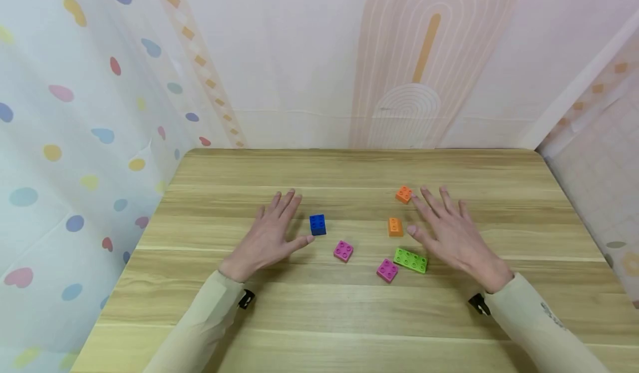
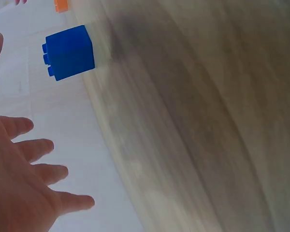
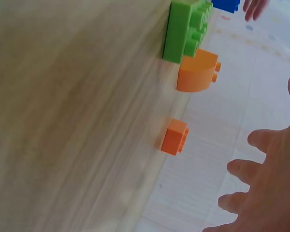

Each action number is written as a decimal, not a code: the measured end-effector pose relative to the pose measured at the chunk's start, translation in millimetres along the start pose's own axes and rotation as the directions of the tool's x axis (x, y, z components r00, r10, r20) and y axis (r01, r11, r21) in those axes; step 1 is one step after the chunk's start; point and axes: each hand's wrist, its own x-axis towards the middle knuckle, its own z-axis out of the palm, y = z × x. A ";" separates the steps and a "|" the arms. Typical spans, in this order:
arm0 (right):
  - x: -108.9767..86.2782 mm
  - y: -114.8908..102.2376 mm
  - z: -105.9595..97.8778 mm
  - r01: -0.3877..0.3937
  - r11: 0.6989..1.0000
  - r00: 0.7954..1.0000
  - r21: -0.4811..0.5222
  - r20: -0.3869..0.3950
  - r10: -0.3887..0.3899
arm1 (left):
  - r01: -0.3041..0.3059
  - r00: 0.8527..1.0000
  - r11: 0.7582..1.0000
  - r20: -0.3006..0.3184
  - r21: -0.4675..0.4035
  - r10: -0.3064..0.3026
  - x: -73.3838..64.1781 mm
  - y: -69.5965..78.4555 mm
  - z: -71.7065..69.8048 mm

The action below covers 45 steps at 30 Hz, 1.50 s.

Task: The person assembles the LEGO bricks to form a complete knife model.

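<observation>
In the head view my left hand [image 1: 267, 240] is spread with straight fingers, just left of a blue block [image 1: 317, 225], and holds nothing. The same blue block [image 2: 70, 53] stands studs-up beyond the thumb in the left wrist view. My right hand [image 1: 451, 237] is likewise spread and holds nothing. Near its fingers lie an orange square block [image 1: 404, 194] and an orange two-stud block [image 1: 395, 227], curved on one side in the right wrist view. A long green block [image 1: 410, 260] lies below its thumb. Two pink blocks [image 1: 343, 251] sit between the hands, the second pink block [image 1: 387, 271] beside the green one.
The blocks lie apart on a wood-grain table [image 1: 349, 328]. Its far edge meets a pale curtain [image 1: 299, 73] with an arch pattern. A dotted curtain [image 1: 75, 140] hangs along the left side, another patterned cloth [image 1: 599, 156] on the right.
</observation>
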 end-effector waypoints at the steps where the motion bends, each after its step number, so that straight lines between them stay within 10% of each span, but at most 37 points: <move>1: -1.1 -0.6 0.4 0.007 1.000 1.000 -0.002 -0.002 -0.007 | -0.005 1.000 1.000 0.006 -0.005 0.005 1.1 0.2 0.6; 45: -25.7 -5.3 19.9 0.203 0.979 0.977 -0.013 0.063 -0.201 | -0.103 0.994 0.992 0.016 -0.079 0.104 31.8 4.5 19.2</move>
